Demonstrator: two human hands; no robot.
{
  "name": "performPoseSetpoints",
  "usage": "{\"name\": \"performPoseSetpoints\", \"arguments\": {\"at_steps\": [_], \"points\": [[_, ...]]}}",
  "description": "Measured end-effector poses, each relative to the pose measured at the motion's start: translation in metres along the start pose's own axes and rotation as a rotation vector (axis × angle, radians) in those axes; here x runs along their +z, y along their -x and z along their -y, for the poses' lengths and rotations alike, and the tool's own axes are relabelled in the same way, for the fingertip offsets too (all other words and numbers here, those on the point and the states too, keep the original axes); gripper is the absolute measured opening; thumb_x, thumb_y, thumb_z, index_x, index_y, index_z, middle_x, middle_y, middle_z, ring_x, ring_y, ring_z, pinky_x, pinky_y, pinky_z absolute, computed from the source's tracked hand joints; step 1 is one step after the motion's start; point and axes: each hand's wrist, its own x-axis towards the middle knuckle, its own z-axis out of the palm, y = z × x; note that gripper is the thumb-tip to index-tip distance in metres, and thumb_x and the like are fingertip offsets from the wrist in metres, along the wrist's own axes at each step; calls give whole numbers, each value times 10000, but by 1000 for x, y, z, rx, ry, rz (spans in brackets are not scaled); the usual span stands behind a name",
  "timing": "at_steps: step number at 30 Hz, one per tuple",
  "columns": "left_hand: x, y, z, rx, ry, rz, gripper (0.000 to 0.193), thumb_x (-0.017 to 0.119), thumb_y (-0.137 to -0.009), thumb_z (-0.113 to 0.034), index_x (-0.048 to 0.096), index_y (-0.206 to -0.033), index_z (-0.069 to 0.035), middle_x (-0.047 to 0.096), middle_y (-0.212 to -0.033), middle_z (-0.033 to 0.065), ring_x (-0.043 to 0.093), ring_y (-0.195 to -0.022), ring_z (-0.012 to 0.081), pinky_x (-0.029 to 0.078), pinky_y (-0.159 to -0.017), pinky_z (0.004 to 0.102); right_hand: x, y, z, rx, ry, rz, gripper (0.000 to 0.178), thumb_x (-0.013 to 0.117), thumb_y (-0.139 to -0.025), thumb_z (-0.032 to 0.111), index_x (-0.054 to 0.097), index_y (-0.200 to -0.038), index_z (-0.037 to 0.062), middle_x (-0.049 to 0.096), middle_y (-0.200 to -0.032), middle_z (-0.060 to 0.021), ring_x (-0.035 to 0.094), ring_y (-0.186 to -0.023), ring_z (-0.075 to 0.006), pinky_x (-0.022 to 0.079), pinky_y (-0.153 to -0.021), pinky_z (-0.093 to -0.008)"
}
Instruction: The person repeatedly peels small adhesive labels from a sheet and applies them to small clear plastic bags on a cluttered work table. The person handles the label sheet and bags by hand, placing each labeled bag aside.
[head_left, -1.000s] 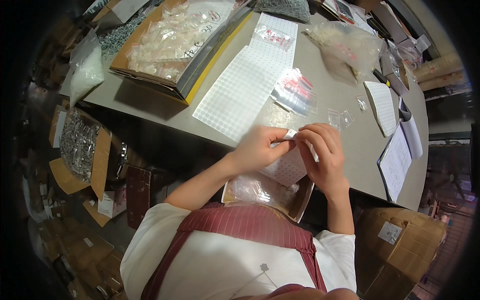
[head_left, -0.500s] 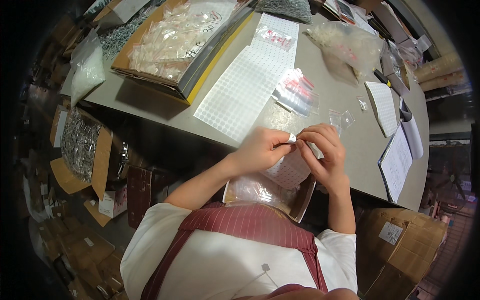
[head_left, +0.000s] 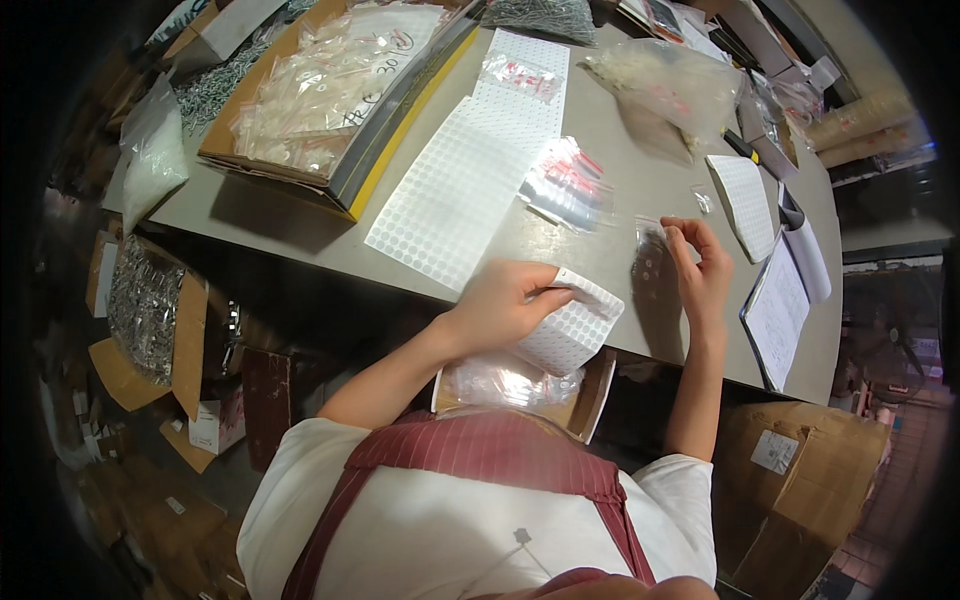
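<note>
My left hand [head_left: 510, 300] pinches the edge of a white sheet of round stickers [head_left: 585, 325], which bends over the table's front edge. Off to the right, my right hand [head_left: 705, 265] is closed at the fingertips on the top of a small clear zip bag [head_left: 650, 250]. That bag hangs over the tabletop, with small pale round shapes in it. A fanned stack of flat zip bags [head_left: 570, 185] lies on the table beyond my hands. Below the sticker sheet, an open box [head_left: 597, 395] at my lap contains clear plastic bags.
Larger sticker sheets [head_left: 440, 190] lie beside a carton of filled bags [head_left: 340, 190]. A big clear bag [head_left: 670, 85] stands farther back. On the right are another sheet [head_left: 742, 200], a tiny bag [head_left: 703, 200] and an open notebook [head_left: 785, 310]. A cardboard box [head_left: 810, 480] stands below.
My right hand has left the sticker sheet, moved right and taken hold of a small zip bag. The left hand still holds the sheet, which now lies more open. The view has shifted slightly.
</note>
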Motion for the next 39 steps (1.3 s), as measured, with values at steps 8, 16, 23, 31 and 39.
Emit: {"name": "performPoseSetpoints", "arguments": {"at_steps": [8, 16, 23, 31, 39], "points": [[1, 0, -2, 19, 58, -38, 154, 731, -953, -88, 793, -1061, 3, 711, -748, 83, 576, -653, 74, 460, -594, 284, -19, 0, -7, -15, 278, 35, 83, 720, -970, 55, 719, -1023, -9, 777, -997, -117, 745, -927, -199, 558, -802, -324], [-1, 0, -3, 4, 56, -50, 139, 723, -956, -78, 775, -1027, 31, 705, -747, 83, 590, -675, 68, 468, -603, 272, 4, -12, -14, -645, 506, 42, 172, 758, -828, 18, 692, -973, 83, 742, -1019, -62, 701, -933, -281, 545, -848, -396], [-2, 1, -3, -22, 39, -4, 186, 700, -995, -167, 762, -1069, -9, 709, -806, 155, 637, -687, 200, 495, -665, 350, -12, -16, -17, -371, 318, 324, 240, 752, -835, 18, 747, -1073, 42, 751, -1115, -65, 693, -1035, -299, 536, -940, -406], [-2, 1, -4, -34, 53, -25, 161, 723, -963, -108, 774, -1023, 33, 711, -752, 74, 585, -705, 54, 479, -620, 276, -31, 4, -7, -325, 555, 289, 322, 706, -917, 2, 738, -1237, -8, 730, -1307, -138, 684, -1187, -336, 503, -1067, -408], [-5, -1, -2, -46, 34, -19, 186, 719, -980, -143, 741, -996, 41, 687, -755, 80, 559, -702, 80, 464, -621, 299, -22, 19, 33, -263, 133, 77, 284, 710, -912, -9, 727, -1195, -1, 726, -1283, -151, 686, -1191, -335, 526, -1016, -403]]}}
